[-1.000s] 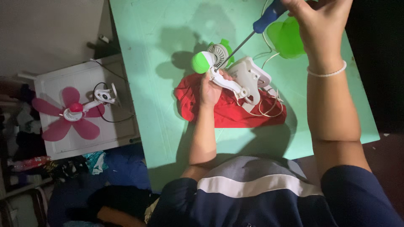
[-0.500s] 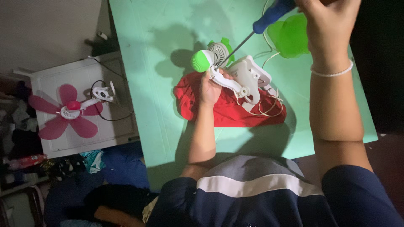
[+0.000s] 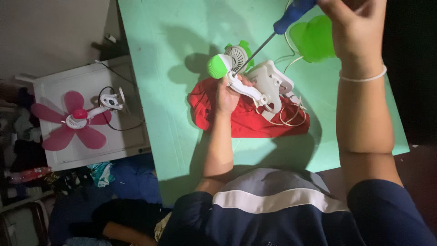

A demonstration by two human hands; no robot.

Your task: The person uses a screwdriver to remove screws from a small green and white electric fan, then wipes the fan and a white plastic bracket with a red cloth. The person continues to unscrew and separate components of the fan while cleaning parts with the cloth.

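My left hand [image 3: 224,96] grips the white neck of a small clip fan [image 3: 248,86] with a green and white motor housing [image 3: 218,66], held over a red cloth [image 3: 248,119] on the green table [image 3: 164,59]. My right hand [image 3: 354,23] is closed on the blue handle of a long screwdriver [image 3: 291,14]. Its metal shaft slants down to the left, and the tip meets the fan just behind the motor housing. A white clamp base [image 3: 269,82] and a thin white cord [image 3: 291,116] lie on the cloth.
A white vented motor cover with green tabs [image 3: 237,54] and translucent green fan blades [image 3: 314,41] lie on the table beyond the fan. At left, a pink-bladed clip fan [image 3: 73,120] rests on a white stand [image 3: 120,141]. Clothes are heaped below it.
My right hand has shifted slightly at the top of the view while holding the screwdriver. The left hand and fan stay almost still.
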